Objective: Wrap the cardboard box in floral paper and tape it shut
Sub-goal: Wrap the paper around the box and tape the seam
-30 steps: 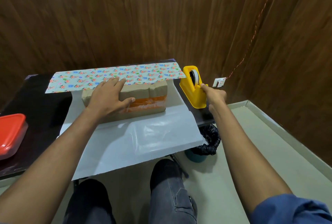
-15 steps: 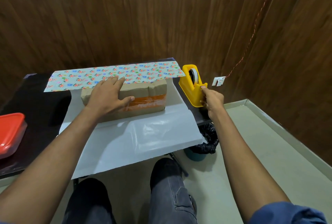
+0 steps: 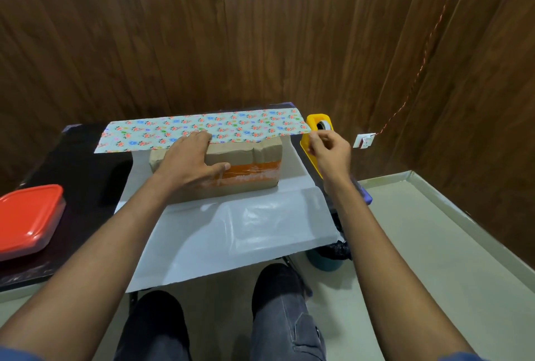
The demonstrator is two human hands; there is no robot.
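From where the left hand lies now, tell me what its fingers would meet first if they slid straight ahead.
The left hand rests on the cardboard box, fingertips already touching the folded-over floral paper. Sliding ahead, they would ride onto that flap; beyond it is probably only the wooden wall.

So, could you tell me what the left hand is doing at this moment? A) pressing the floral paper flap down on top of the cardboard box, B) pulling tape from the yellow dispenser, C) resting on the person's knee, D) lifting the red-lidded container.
A: the left hand lies flat over the cardboard box, its fingertips holding the folded edge of the floral paper against the box top.
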